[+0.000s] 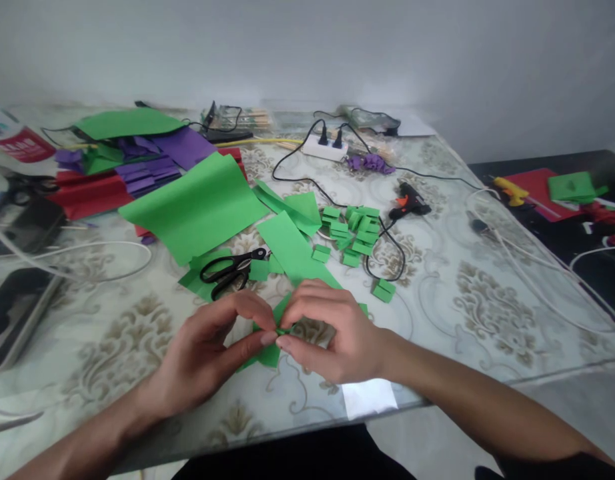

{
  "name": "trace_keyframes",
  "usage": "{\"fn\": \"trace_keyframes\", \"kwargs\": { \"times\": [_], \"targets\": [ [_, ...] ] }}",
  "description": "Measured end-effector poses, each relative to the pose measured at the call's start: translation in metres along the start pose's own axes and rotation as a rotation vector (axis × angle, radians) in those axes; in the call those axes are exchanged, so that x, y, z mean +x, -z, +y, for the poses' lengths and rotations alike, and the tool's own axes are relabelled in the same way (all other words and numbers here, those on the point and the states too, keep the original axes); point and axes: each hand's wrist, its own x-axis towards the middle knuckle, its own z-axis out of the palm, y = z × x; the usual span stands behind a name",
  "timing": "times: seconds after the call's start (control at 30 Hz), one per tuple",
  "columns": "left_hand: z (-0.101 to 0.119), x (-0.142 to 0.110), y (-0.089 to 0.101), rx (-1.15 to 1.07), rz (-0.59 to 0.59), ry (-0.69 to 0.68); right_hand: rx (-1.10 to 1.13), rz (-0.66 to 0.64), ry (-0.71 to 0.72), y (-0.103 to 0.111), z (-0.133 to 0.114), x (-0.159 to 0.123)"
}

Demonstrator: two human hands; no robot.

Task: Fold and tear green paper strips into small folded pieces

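Observation:
Fingertips of my left hand [202, 347] and my right hand [332, 330] meet near the table's front edge, both pinching one small folded piece of green paper [283, 331]. Most of that piece is hidden by the fingers. Under the hands lies more cut green paper [270, 357]. Black-handled scissors [232, 267] rest just beyond my left hand, partly over green scraps. A green paper strip [292, 250] reaches from behind my right hand toward the larger green sheet [197, 207]. Farther right sits a pile of small folded green pieces [355, 230], with one single piece [383, 290] apart from it.
A black glue gun [410, 201] lies right of the pile, its cord looping nearby. Behind stands a white power strip [323, 148] with two plugs. Purple paper [182, 148] and red paper [90, 193] are stacked at left. A phone [17, 313] lies at the left edge.

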Motion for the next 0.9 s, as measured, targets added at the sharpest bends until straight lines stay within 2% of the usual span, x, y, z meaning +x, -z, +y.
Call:
{"fn": "trace_keyframes", "kwargs": {
  "times": [0.13,0.33,0.63,0.9],
  "targets": [
    [-0.002,0.001,0.001,0.137,0.011,-0.067,-0.096,-0.009,0.057,0.002,0.001,0.0],
    [0.006,0.008,0.004,0.369,0.046,-0.236,-0.266,0.017,0.131,0.006,0.001,0.001],
    [0.005,0.008,0.008,0.64,0.033,-0.378,-0.641,0.041,0.346,0.008,0.003,-0.003],
    [0.002,0.004,0.01,0.716,0.061,-0.415,-0.672,0.103,0.299,0.006,0.002,-0.007]
  ]
}}
